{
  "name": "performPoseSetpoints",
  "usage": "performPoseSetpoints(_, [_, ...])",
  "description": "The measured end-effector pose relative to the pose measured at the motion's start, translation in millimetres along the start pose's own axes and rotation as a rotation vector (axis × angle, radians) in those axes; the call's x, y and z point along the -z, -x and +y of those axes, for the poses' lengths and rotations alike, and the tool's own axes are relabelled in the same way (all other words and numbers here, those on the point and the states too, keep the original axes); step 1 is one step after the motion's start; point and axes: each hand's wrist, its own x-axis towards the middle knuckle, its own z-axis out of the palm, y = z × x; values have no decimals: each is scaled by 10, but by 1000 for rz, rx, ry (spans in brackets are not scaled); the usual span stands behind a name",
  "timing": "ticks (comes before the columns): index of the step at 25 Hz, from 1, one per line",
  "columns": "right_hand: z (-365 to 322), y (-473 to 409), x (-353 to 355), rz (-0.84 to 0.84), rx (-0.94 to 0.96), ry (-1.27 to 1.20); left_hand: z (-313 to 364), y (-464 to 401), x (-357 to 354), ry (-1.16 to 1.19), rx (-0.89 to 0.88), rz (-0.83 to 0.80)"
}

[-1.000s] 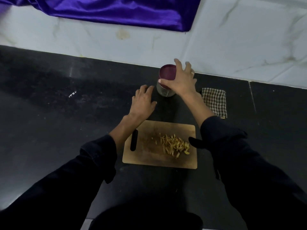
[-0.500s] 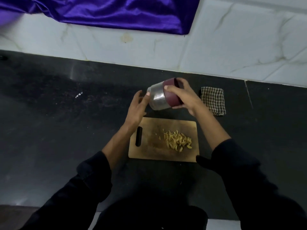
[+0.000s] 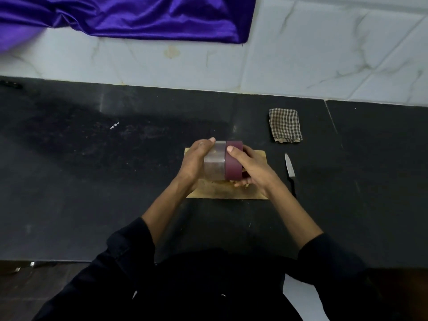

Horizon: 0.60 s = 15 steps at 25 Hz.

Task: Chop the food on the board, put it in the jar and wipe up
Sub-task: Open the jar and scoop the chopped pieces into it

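Above the board point(image 3: 258, 156) the jar point(image 3: 214, 163) lies sideways, axis left-right, left hand point(image 3: 196, 159) gripping the clear body, right hand point(image 3: 249, 169) wrapped on the maroon lid point(image 3: 232, 161), chopped food probably hidden underneath.

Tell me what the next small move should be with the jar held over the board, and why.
Probably twist the maroon lid off. The jar lies sideways above the cutting board, left hand gripping its clear body, right hand gripping the lid, which is still on, so the chopped food on the board can't go in yet.
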Motion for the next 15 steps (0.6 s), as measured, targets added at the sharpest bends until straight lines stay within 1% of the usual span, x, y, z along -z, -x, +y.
performPoseSetpoints(1, [42, 35, -13, 7, 64, 48, -6, 36, -5, 38, 70, -26])
performPoseSetpoints(3, [108, 94, 4, 11, 243, 259, -57, 97, 30, 145, 208, -114])
performPoseSetpoints(4, [135, 110, 24, -9, 313, 352, -80, 111, 57, 167, 228, -145])
performPoseSetpoints(5, [156, 125, 38, -46, 343, 385, -94, 114, 85, 164, 219, -159])
performPoseSetpoints(6, [164, 153, 46, -83, 318, 363, -105, 110, 114, 143, 200, -161])
performPoseSetpoints(7, [155, 179, 44, -99, 255, 310, -101, 115, 136, 124, 187, -162])
performPoseSetpoints(9, [125, 214, 32, -96, 112, 253, -79, 127, 153, 96, 185, -170])
performPoseSetpoints(10, [123, 225, 36, -96, 87, 261, -66, 130, 153, 86, 189, -165])
performPoseSetpoints(14, [193, 232, 81, -162, 184, 173, -71, 115, 200, 58, 186, -161])
performPoseSetpoints(15, [204, 227, 74, -144, 168, 147, -51, 124, 199, 59, 182, -168])
